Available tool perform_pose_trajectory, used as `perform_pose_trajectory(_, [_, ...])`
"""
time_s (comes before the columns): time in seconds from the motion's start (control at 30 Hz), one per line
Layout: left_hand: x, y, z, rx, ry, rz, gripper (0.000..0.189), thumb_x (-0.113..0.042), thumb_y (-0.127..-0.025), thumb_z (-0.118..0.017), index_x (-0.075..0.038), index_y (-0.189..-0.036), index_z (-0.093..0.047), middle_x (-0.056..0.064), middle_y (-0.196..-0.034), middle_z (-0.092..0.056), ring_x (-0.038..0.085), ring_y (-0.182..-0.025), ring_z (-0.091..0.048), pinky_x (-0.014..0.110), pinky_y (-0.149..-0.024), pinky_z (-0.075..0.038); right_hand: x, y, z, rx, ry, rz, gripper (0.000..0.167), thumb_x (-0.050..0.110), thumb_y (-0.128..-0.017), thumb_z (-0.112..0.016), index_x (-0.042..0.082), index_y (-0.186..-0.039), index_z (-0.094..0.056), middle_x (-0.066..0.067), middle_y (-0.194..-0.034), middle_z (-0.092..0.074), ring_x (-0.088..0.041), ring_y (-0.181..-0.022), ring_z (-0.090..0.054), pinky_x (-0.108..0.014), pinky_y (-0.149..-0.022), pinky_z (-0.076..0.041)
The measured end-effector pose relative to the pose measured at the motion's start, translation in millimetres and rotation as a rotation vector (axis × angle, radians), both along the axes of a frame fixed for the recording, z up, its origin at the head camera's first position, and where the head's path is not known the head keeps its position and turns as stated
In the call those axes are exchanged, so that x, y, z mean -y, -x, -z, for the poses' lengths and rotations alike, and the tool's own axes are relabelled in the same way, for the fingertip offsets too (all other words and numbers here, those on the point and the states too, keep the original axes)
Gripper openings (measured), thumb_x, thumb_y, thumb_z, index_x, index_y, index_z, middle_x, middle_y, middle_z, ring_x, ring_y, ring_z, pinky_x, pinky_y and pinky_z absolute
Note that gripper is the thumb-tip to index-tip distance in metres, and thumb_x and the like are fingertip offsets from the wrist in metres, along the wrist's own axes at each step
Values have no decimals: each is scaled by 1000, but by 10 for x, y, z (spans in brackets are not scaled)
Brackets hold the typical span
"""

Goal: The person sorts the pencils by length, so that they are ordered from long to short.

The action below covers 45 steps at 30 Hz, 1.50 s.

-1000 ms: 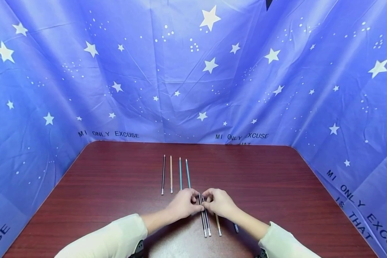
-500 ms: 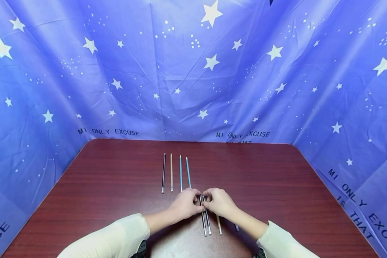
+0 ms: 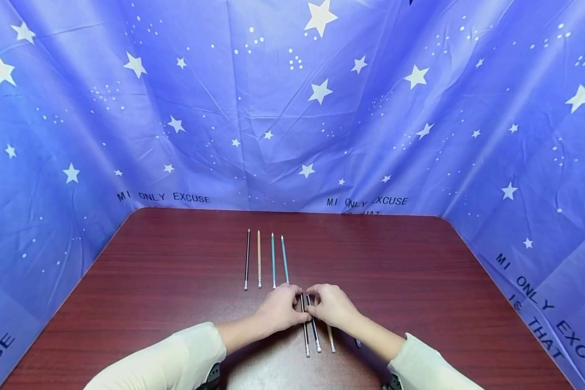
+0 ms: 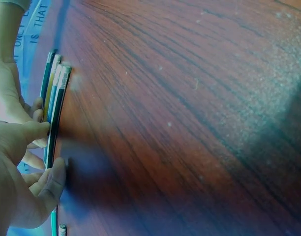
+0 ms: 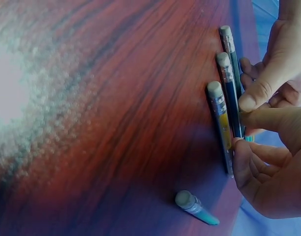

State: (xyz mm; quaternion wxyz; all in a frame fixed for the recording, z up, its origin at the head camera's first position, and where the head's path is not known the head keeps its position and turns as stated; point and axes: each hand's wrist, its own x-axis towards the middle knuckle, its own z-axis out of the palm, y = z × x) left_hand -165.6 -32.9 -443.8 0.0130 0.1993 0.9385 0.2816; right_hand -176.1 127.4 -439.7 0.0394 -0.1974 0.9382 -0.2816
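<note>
Two dark pencils with eraser ends toward the person lie side by side between the hands. My left hand (image 3: 280, 307) pinches the left dark pencil (image 3: 306, 338) between thumb and fingers. On the other one, the right dark pencil (image 3: 316, 331), my right hand (image 3: 333, 306) has its thumb and fingertips. The two hands' thumbs nearly meet, and the pencils' far ends are hidden by fingers. In the left wrist view the nearest dark pencil (image 4: 60, 96) runs down to the left fingertips. A yellow pencil (image 5: 223, 120) lies beside the right hand's fingers in the right wrist view.
Farther back lie a black pencil (image 3: 247, 260), a natural-wood pencil (image 3: 259, 260) and two blue pencils, one at left (image 3: 273, 260) and one at right (image 3: 285, 260). A teal pencil (image 5: 202, 212) sits beneath the right wrist. Starry blue cloth (image 3: 292, 108) surrounds the reddish-brown table (image 3: 395, 260).
The near ends of the two dark pencils have spread slightly apart, the left one shifting left. Both hands stay almost in place. The head view has tilted up a little.
</note>
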Motion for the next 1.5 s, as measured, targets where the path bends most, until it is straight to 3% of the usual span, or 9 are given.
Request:
perform_pose_trajectory(0.23, [-3,-2,25,-1,-1,-8,52,-28,-66,-78,0,-107,-63,1,-79,-57,9,-70,-52,20,-61,-45,8,1,17,0,-6,-4,35,8,-71,-72,-2,-104,-66,6,-60,-54,-2,-52,-44,-17,-47,-37])
perform_pose_trajectory(0.37, [-5,1,35,33,-31,-10,53,-21,-67,-77,4,-111,-61,-1,-75,-56,7,-68,-50,20,-62,-45,9,0,17,14,5,2,37,6,-71,-70,-3,-106,-65,7,-60,-54,-2,-52,-44,-16,-47,-37])
perform_pose_trajectory(0.53, [-22,-10,26,152,-185,-9,53,-6,-68,-72,9,-116,-55,0,-68,-53,2,-51,-49,17,-49,-46,9,-8,6,24,14,6,38,4,-70,-68,-2,-107,-65,7,-59,-53,-2,-51,-44,-16,-46,-37])
perform_pose_trajectory(0.67, [-36,-23,23,258,-319,-33,52,6,-69,-66,12,-119,-51,2,-67,-50,5,-39,-50,19,-38,-48,13,-21,-5,24,-5,23,38,7,-71,-70,0,-108,-66,8,-59,-53,-2,-50,-44,-18,-49,-36])
perform_pose_trajectory(1.2, [-24,-48,-12,378,-461,-90,52,10,-68,-66,13,-117,-49,11,-75,-52,13,-48,-54,25,-43,-53,69,-37,-15,12,-39,27,38,7,-71,-71,-1,-107,-65,7,-58,-53,-3,-50,-44,-18,-45,-37])
perform_pose_trajectory(1.5, [-9,-52,1,381,-495,-103,48,8,-68,-65,13,-114,-50,10,-74,-57,17,-54,-61,27,-44,-55,86,-63,-98,24,-9,21,39,1,-69,-67,-1,-107,-64,5,-62,-53,-5,-54,-46,-18,-46,-37])
